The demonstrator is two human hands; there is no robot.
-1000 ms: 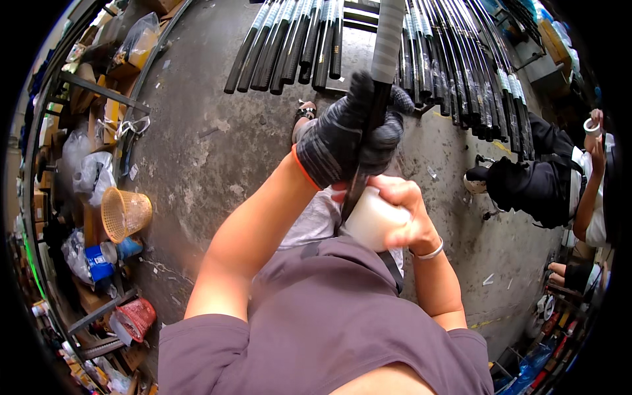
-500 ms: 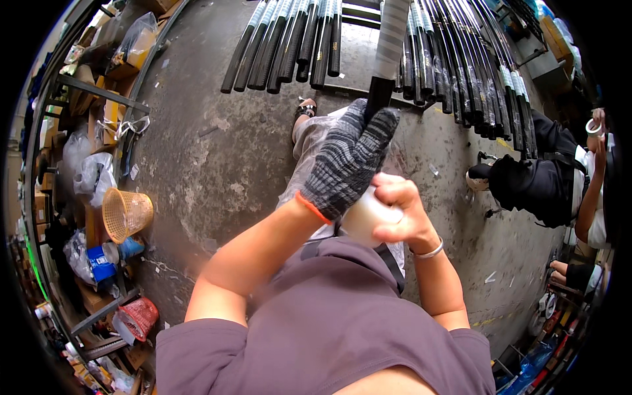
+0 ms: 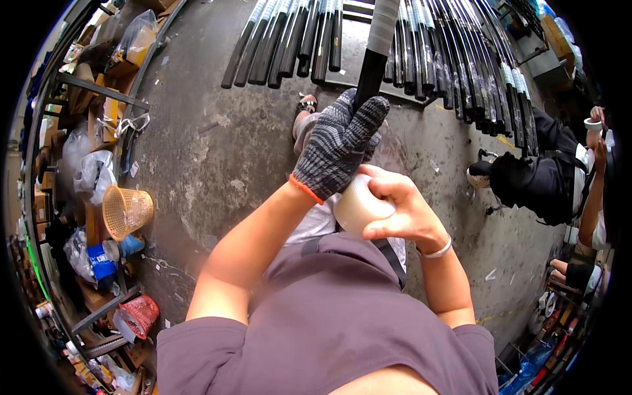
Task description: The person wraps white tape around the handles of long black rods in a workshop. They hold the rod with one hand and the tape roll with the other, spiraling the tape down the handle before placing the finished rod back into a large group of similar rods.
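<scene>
My left hand [image 3: 336, 145], in a grey-and-black striped knit glove with an orange cuff, is closed round the lower end of a black pole [image 3: 372, 76]. Farther up, a pale wrap [image 3: 383, 29] covers the pole, which runs out at the top edge. Bare and wearing a bracelet, my right hand [image 3: 405, 207] grips a thick whitish roll of tape [image 3: 362, 205] just below the glove. Its thumb lies along the near side and the fingers curl over the far side. The glove hides the pole's bottom end.
Rows of black poles [image 3: 316, 39] lie on a rack ahead, more of them at the right [image 3: 461, 59]. Shelving with boxes and bags runs along the left, beside a yellow basket [image 3: 128, 212] and a red basket [image 3: 138, 316]. At the right edge another person [image 3: 533, 184] holds a white roll.
The pole and my gloved hand have shifted slightly left and nearer. My right hand has turned with the tape roll, which shows sharper now, still gripped.
</scene>
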